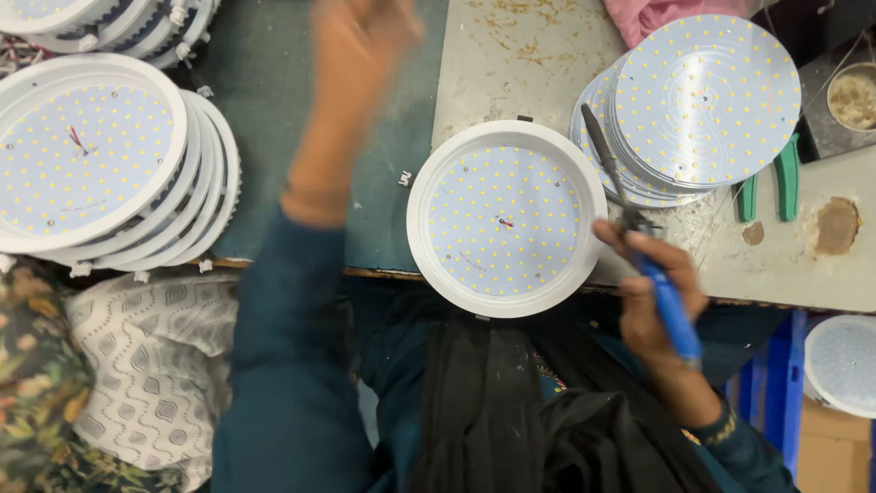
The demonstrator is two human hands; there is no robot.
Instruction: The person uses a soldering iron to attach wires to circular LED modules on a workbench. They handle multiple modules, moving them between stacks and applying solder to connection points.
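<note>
Already a stack of finished lamps [109, 164] waits leftward, one lamp [506, 219] lies unfinished, right hand [652, 292] clasping a soldering iron [639, 237], left hand [360, 41] too blurred to tell.

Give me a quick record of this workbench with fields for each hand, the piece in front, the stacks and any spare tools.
left hand: raised over the bench, blurred, holding nothing visible
right hand: grips a blue-handled soldering iron, tip pointing up and away
piece in front: round LED downlight in a white rim, at the table edge
left stack: finished white-rimmed downlights, overlapped
right stack: bare round LED boards
spare tool: green-handled pliers right of the boards
surface: worn grey table
</note>
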